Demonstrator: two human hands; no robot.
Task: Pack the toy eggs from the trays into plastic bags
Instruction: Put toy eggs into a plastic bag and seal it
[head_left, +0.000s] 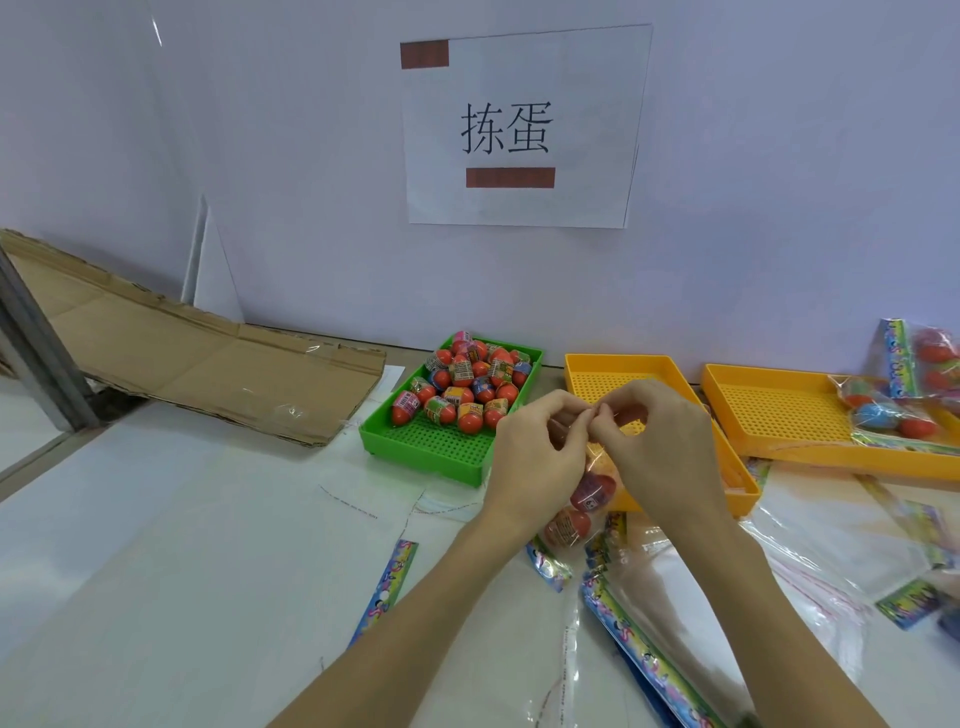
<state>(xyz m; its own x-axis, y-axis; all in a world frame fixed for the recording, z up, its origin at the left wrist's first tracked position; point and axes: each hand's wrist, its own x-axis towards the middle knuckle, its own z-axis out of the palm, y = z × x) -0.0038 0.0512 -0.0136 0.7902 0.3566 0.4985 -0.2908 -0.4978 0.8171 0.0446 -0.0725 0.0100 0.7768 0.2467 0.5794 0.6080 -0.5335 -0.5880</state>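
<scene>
A clear plastic bag (582, 499) hangs between two raised hands, in front of an orange tray (613, 374). Through its film, at least two toy eggs (571, 522) show, red-orange with printed wrappers. The left hand (535, 452) and right hand (654, 441) meet at the bag's top, fingertips pinching its mouth together, apparently sealing it.

Packing seems partly done. A green tray (431, 447) just left of the hands holds a heap of loose eggs (467, 384) at its far end, red-orange with colourful labels; its near end is bare mesh. These remain to be bagged. At far right, filled bags (893, 405) of eggs lie across a second orange tray (779, 410). Unfilled bags (649, 639) with bright printed header strips lie flat on the white table (156, 545) near the forearms. Flattened cardboard (208, 364) leans at left; a paper sign (519, 130) hangs on the wall.
</scene>
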